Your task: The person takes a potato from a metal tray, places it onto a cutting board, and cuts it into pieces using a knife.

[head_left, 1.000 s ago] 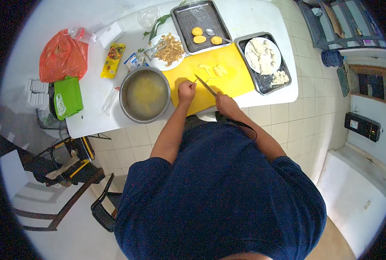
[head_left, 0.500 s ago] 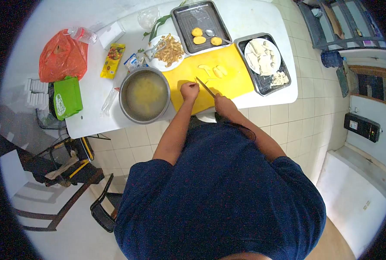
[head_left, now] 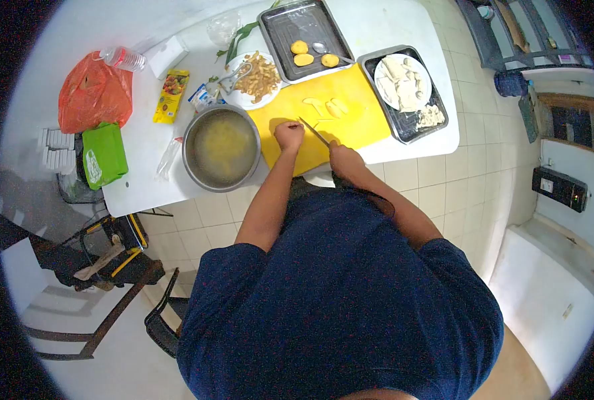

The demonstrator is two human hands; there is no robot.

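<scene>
On the yellow cutting board (head_left: 370,123), my right hand (head_left: 346,162) is wrapped round the handle of a knife (head_left: 315,132), its blade angled up and left. My left hand (head_left: 289,136) is closed near the knife's tip; what its fingers hold is too small to make out. Several yellow slices (head_left: 336,107) lie on the board beyond the blade. Left of the board stands a metal bowl (head_left: 186,148) with cloudy liquid and yellow pieces in it.
Behind the board are a dark tray (head_left: 297,19) with yellow halves and a spoon, and a plate of brown pieces (head_left: 260,79). A second tray (head_left: 404,137) at the right bears a white plate. Red (head_left: 96,93) and green bags (head_left: 104,155) lie at the left.
Over the last second, my left hand has shifted slightly with its fingers still closed near the blade. The knife stays in my right hand. The camera view has moved a little.
</scene>
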